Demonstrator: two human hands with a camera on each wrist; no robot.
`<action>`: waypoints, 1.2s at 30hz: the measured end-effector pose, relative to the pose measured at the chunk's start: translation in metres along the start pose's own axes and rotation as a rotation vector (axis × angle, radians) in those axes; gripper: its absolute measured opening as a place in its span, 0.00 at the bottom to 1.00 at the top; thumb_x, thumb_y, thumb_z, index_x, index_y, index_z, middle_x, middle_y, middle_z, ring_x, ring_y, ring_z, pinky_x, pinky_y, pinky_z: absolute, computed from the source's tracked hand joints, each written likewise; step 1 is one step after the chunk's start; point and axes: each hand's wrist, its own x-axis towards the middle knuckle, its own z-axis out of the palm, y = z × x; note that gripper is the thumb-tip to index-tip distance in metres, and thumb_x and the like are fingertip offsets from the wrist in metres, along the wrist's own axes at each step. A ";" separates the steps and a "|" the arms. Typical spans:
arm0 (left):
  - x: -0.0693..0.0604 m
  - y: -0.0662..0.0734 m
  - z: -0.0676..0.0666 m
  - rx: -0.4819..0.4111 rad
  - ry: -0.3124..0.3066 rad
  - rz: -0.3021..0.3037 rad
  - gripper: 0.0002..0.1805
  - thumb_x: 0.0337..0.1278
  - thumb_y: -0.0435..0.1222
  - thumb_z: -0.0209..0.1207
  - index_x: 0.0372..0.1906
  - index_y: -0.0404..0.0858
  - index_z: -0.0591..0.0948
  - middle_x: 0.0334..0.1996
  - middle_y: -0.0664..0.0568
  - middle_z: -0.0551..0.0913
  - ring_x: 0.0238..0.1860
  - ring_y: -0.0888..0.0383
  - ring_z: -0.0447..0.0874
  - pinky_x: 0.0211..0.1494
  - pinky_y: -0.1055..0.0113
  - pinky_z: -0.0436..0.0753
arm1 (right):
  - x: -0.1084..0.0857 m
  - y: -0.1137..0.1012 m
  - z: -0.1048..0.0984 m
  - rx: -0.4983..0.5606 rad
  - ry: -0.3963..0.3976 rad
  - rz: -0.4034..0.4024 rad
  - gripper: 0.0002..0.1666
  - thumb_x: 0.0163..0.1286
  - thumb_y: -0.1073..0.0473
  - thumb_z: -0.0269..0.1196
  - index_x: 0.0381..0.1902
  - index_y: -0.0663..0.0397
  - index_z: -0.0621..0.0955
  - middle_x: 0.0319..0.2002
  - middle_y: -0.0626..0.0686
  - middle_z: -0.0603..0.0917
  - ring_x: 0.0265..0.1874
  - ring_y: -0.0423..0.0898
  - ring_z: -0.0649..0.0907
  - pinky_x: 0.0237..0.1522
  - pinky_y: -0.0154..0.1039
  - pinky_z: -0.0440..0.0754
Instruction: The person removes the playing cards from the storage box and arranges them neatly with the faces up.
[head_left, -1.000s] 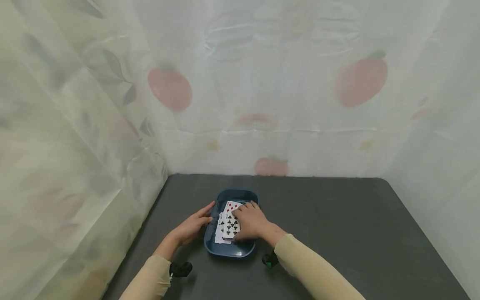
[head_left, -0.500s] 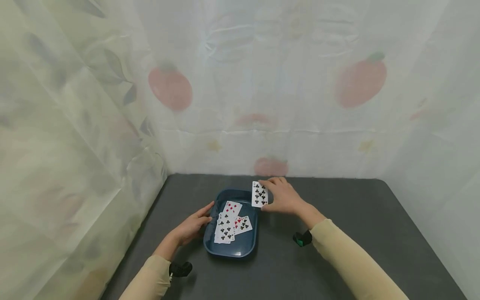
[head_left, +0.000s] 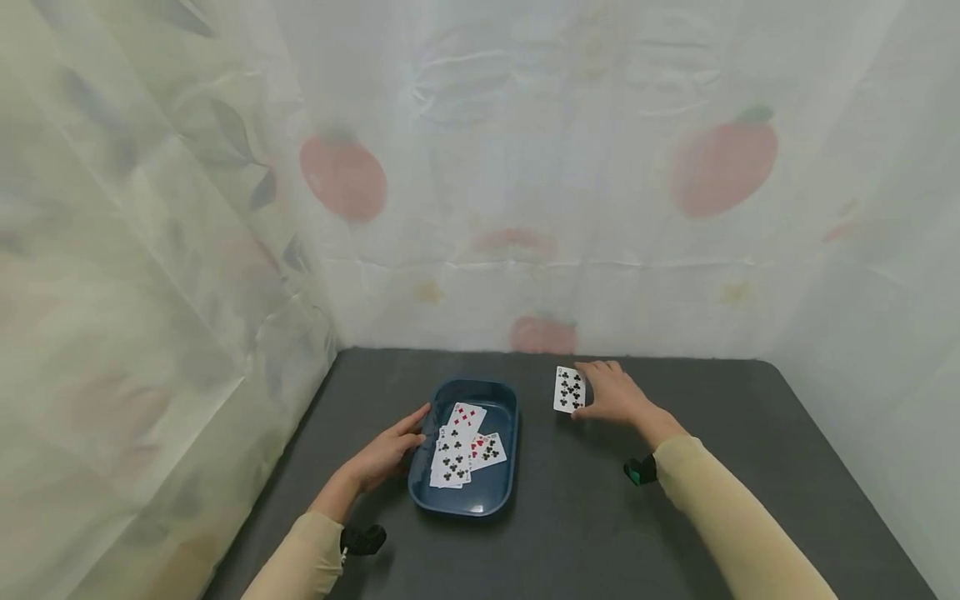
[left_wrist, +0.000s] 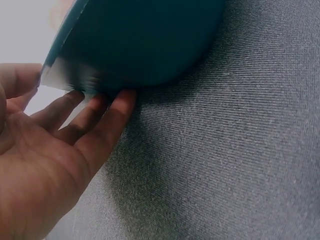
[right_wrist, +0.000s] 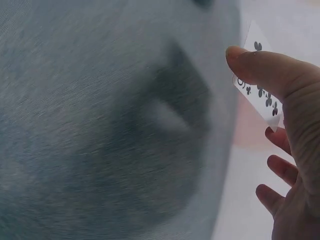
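A dark blue tray [head_left: 491, 496] sits on the table with several playing cards [head_left: 454, 454] lying overlapped inside, face up, with clubs, diamonds and red hearts showing. My left hand [head_left: 382, 457] rests against the tray's left side. In the left wrist view, fairly straight fingers [left_wrist: 102, 125] touch the tray's outer wall [left_wrist: 145, 45]. To the right of the tray, my right hand [head_left: 617, 395] pinches a clubs playing card [head_left: 567, 389] by its edge. The right wrist view has that card [right_wrist: 261, 102] between the thumb [right_wrist: 270, 70] and a fingertip, with the other fingers spread.
The dark table [head_left: 675, 417] extends to the right of the tray and the right hand. A white sheet [head_left: 615, 292] printed with red fruit hangs behind the table's far edge, and a leaf-patterned sheet [head_left: 150, 333] runs along the left.
My right hand has lifted a clubs card out of the tray and carried it rightward over the table. Cards beneath now show. The left hand and tray have hardly moved.
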 end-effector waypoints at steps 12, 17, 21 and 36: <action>-0.002 -0.001 0.000 -0.005 0.017 -0.007 0.33 0.80 0.37 0.47 0.82 0.60 0.55 0.81 0.40 0.49 0.76 0.37 0.56 0.65 0.31 0.68 | -0.011 0.023 0.030 0.107 -0.112 0.096 0.53 0.57 0.46 0.79 0.74 0.59 0.70 0.70 0.66 0.68 0.69 0.68 0.65 0.60 0.68 0.71; -0.002 -0.001 0.000 -0.010 0.018 -0.010 0.33 0.79 0.38 0.48 0.82 0.60 0.56 0.81 0.39 0.48 0.77 0.36 0.54 0.66 0.31 0.66 | -0.011 0.024 0.033 0.118 -0.128 0.112 0.52 0.56 0.47 0.79 0.75 0.58 0.70 0.70 0.67 0.69 0.68 0.68 0.66 0.60 0.68 0.71; -0.004 -0.001 0.000 -0.011 0.020 -0.010 0.34 0.79 0.38 0.48 0.82 0.60 0.56 0.81 0.40 0.48 0.77 0.36 0.54 0.66 0.31 0.66 | -0.009 0.022 0.033 0.104 -0.139 0.114 0.52 0.56 0.46 0.79 0.74 0.56 0.71 0.70 0.66 0.69 0.68 0.68 0.66 0.61 0.69 0.69; -0.006 0.001 0.003 0.003 0.032 -0.014 0.33 0.80 0.38 0.46 0.82 0.60 0.55 0.82 0.40 0.46 0.78 0.34 0.49 0.67 0.29 0.64 | -0.002 0.020 0.033 0.083 -0.196 0.137 0.50 0.55 0.46 0.79 0.72 0.52 0.74 0.67 0.65 0.69 0.66 0.68 0.67 0.63 0.71 0.64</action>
